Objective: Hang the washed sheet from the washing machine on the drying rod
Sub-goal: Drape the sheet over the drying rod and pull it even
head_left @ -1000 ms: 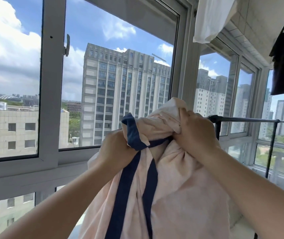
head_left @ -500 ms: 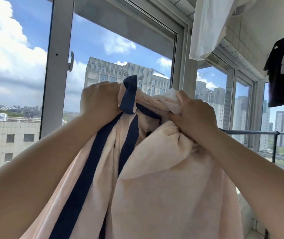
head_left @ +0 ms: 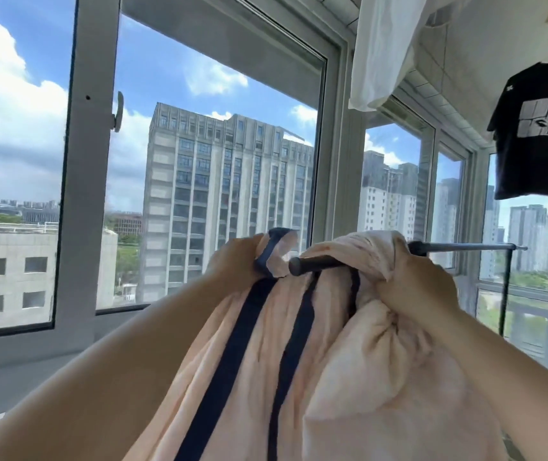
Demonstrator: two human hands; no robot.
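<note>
Fabric fills the near view: the pale pink sheet [head_left: 349,377] with navy stripes hangs in a bunched mass below your two forearms, soft and, judging by how it sags, damp and heavy. Your left hand [head_left: 232,261] pinches a navy-edged corner just left of the rod's end; your right hand [head_left: 412,284] is curled tight round a gathered wad, its top fold lying over the black drying rod [head_left: 312,263]. Such limp cloth will slide off to the heavier side, so take it by the hemmed edge and feed it along the rod to the right. Beyond, the rod runs far right to its upright; a black T-shirt [head_left: 538,128] and a white garment [head_left: 385,44] hang above, windows [head_left: 219,161] behind.
</note>
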